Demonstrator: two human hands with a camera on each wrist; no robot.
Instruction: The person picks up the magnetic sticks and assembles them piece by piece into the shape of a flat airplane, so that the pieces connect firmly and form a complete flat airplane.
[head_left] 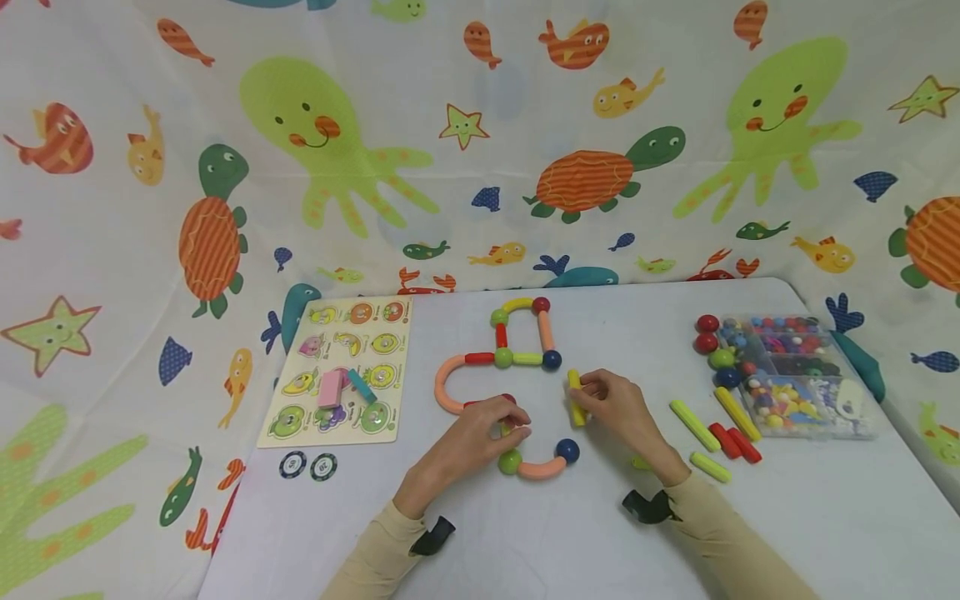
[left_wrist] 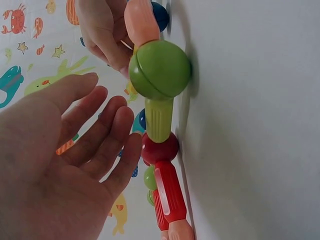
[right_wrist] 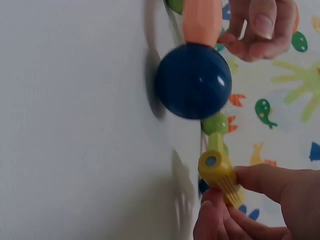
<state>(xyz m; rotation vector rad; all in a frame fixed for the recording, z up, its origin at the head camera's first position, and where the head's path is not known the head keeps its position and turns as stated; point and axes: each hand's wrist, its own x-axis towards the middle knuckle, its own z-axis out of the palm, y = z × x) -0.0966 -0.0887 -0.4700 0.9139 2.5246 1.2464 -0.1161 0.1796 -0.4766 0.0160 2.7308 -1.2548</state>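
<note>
My right hand [head_left: 618, 408] pinches a yellow magnetic stick [right_wrist: 226, 180] between thumb and fingers, right of the joined pieces. A grey magnet end shows on the stick. Over the lower part of the chain is my left hand [head_left: 480, 427], its fingers loosely extended and holding nothing in the left wrist view. Beside those fingers a light green stick [left_wrist: 159, 120] joins a green ball [left_wrist: 160, 70] and a red ball [left_wrist: 160, 146]. From the green ball a curved peach piece [head_left: 542, 472] runs to a dark blue ball [head_left: 567, 451]. The left hand partly hides this chain in the head view.
A closed four-sided shape with a blue corner ball [head_left: 551, 360] joins the chain farther back. Left are a fruit puzzle board [head_left: 402, 333] with blocks and two chips [head_left: 324, 467]. Right are loose sticks [head_left: 695, 425], balls [head_left: 707, 342] and a clear bead box [head_left: 862, 427].
</note>
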